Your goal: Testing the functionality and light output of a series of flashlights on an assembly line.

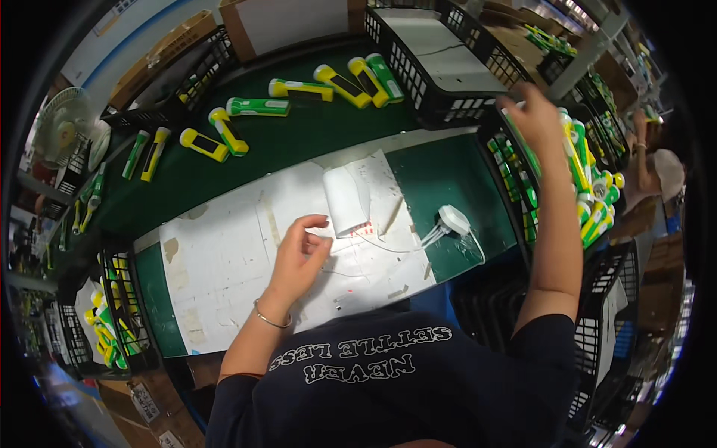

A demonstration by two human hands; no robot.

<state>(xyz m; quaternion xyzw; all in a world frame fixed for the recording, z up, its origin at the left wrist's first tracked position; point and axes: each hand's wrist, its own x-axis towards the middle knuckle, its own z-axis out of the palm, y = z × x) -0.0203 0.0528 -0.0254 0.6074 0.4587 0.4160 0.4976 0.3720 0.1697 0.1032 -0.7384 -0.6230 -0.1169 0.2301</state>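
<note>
My left hand hovers over the white paper sheet on the bench, thumb and fingers apart, with nothing in it. Close to its fingertips lies a rolled white sheet. My right arm reaches out to the far right, where my right hand is over the edge of a black crate. Motion blurs its fingers, so I cannot tell whether they grip anything. Below that hand, green flashlights fill a crate, and a heap of yellow and green flashlights lies beside my forearm.
Several yellow and green flashlights lie along the far green surface. A white plug-like device with wires sits right of the paper. At the left stands a crate of flashlights. Another person is at the far right.
</note>
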